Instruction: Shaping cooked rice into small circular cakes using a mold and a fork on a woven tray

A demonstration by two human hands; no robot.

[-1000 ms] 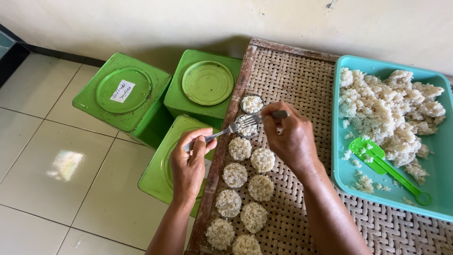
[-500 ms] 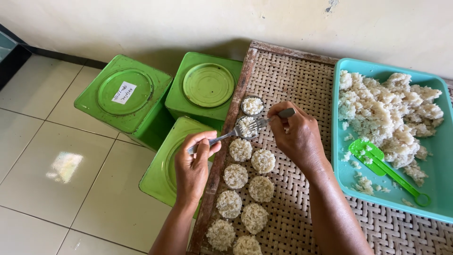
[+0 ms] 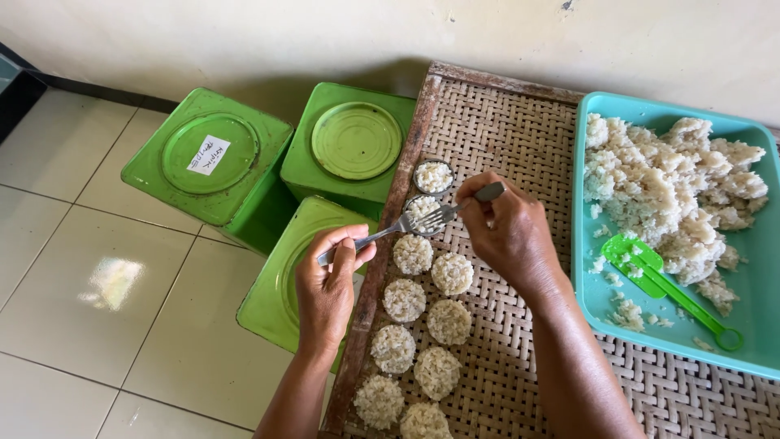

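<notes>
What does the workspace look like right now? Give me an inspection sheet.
Surface: woven bamboo tray with a wooden rim, on a tiled floor.
Job's things: two round ring moulds filled with rice; eight pressed rice discs in two rows; turquoise tray of loose cooked rice with a green spatula.
Clutter: three green square tins beside the tray, one labelled.
Grippers: left hand holds a fork over the nearer mould; right hand holds a second metal utensil whose tip meets the tines.
Cables: nothing seen.
Surroundings: pale wall, dark skirting.
</notes>
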